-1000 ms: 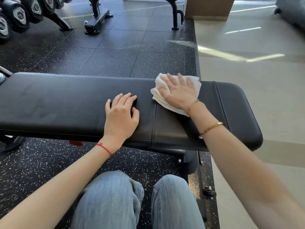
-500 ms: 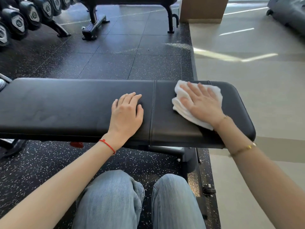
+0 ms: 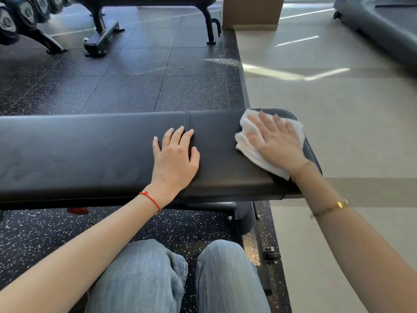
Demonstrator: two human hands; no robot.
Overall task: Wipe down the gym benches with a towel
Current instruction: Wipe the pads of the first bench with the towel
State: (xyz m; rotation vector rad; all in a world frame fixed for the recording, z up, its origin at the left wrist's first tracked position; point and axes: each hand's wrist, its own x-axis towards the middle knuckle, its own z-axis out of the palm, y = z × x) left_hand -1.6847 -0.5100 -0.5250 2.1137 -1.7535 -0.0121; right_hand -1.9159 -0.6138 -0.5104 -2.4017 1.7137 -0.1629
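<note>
The black padded bench (image 3: 94, 152) lies crosswise in the head view, its long pad running from the left picture edge to a rounded right end. A stitched seam (image 3: 186, 119) divides the pad into a long left section and a short right section.

Right hand (image 3: 276, 143): fingers straight and spread, palm flat, pressing a folded white towel (image 3: 247, 143) onto the short section. The towel lies at the pad's far right corner; its far edge reaches the pad's far edge and its right side is close to the rounded end. A folded corner of the towel projects toward the near edge, beside the wrist. A gold bracelet (image 3: 341, 204) sits on the right forearm.

Left hand (image 3: 174, 159): fingers straight, slightly spread, resting flat on the pad with nothing grasped. The fingertips touch the seam; the wrist, with a red cord (image 3: 150, 199), crosses the pad's near edge.

The pad surface left of the left hand is bare up to the picture edge. A strip of bare pad separates the two hands.

Below the near edge are the person's knees in blue jeans (image 3: 144, 276) and the bench's base frame (image 3: 242, 213). The speckled rubber floor (image 3: 135, 86) extends beyond the far edge to a second bench's legs (image 3: 99, 35) and a dumbbell rack (image 3: 20, 14). Beyond the pad's right end the floor is smooth pale tile (image 3: 338, 123)
</note>
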